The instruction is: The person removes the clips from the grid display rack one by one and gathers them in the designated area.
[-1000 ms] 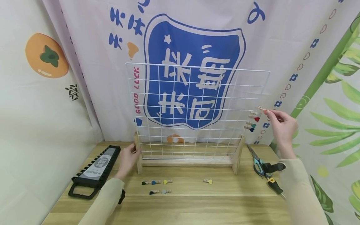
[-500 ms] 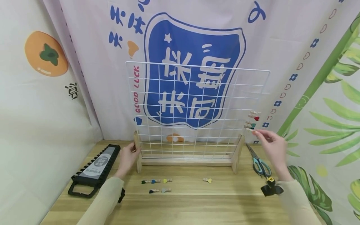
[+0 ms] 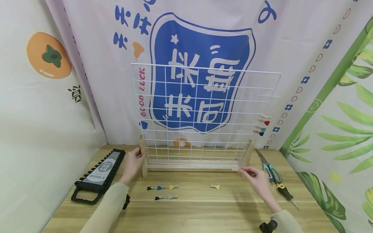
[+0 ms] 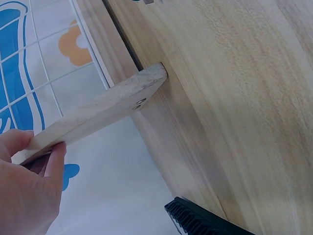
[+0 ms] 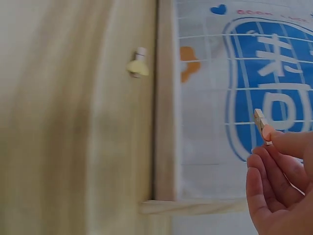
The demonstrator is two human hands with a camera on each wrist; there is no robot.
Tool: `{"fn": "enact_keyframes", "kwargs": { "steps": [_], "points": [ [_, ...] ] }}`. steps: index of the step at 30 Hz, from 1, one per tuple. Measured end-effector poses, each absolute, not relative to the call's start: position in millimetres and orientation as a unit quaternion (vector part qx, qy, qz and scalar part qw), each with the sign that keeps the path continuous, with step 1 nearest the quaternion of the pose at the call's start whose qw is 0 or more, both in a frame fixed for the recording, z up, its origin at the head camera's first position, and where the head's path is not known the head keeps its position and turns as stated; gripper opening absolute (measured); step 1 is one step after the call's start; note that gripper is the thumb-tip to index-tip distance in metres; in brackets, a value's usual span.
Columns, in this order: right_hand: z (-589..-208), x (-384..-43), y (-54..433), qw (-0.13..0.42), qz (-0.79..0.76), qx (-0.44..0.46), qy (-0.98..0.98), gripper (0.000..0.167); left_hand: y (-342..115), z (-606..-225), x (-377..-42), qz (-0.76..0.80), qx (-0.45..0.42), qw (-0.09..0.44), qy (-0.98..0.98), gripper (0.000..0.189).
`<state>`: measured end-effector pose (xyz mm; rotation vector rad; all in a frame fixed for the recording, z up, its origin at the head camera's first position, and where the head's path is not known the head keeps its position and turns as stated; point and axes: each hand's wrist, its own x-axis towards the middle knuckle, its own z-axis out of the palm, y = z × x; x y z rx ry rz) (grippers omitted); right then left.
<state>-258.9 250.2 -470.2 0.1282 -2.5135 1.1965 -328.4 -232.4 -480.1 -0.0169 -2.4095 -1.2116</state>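
Observation:
A white wire grid (image 3: 180,110) stands upright in a wooden stand (image 3: 192,167). My left hand (image 3: 134,161) grips the stand's left wooden upright (image 4: 102,105) between thumb and fingers. My right hand (image 3: 257,181) is low, in front of the stand's right end. Its thumb and fingers pinch a small wooden clothespin (image 5: 260,120) with a peach-orange decoration. Clipped along the grid's right edge are several clothespins, with a red heart (image 3: 266,123), a teal heart (image 3: 263,129) and a dark blue heart (image 3: 261,133) showing. A yellow-heart clothespin (image 3: 215,187) lies on the table.
More heart clothespins (image 3: 161,188) lie left of centre on the wooden table (image 3: 198,216). A black rack with a handle (image 3: 99,176) is at the left. Scissors (image 3: 269,168) and a screwdriver (image 3: 285,192) lie at the right. Printed cloth hangs behind.
My right hand has come down and left from the grid's right edge to the stand's base, carrying the peach-orange clothespin. The left hand stays on the upright.

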Motion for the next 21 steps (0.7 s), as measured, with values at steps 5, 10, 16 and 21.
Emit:
{"fn": "enact_keyframes", "kwargs": {
  "steps": [5,10,16,21],
  "points": [
    [-497.5,-259.7,245.1,0.127,0.422,0.037,-0.897,0.014,-232.4,-480.1,-328.9,-0.439,-0.005,0.218,-0.872,0.013],
    [-517.0,-263.0,243.5,0.113,0.406,0.053,-0.905,0.012,-232.3,-479.9,-328.9,-0.444,-0.004,0.214,-0.870,0.014],
    [-528.4,-266.2,242.5,0.105,0.374,0.072,-0.919,0.011,-232.2,-478.8,-328.5,-0.450,0.000,0.209,-0.868,0.015],
    [-533.8,-266.5,240.7,0.103,0.359,0.069,-0.925,0.009,-232.4,-479.1,-328.3,-0.450,0.001,0.207,-0.869,0.016]
  ]
}}
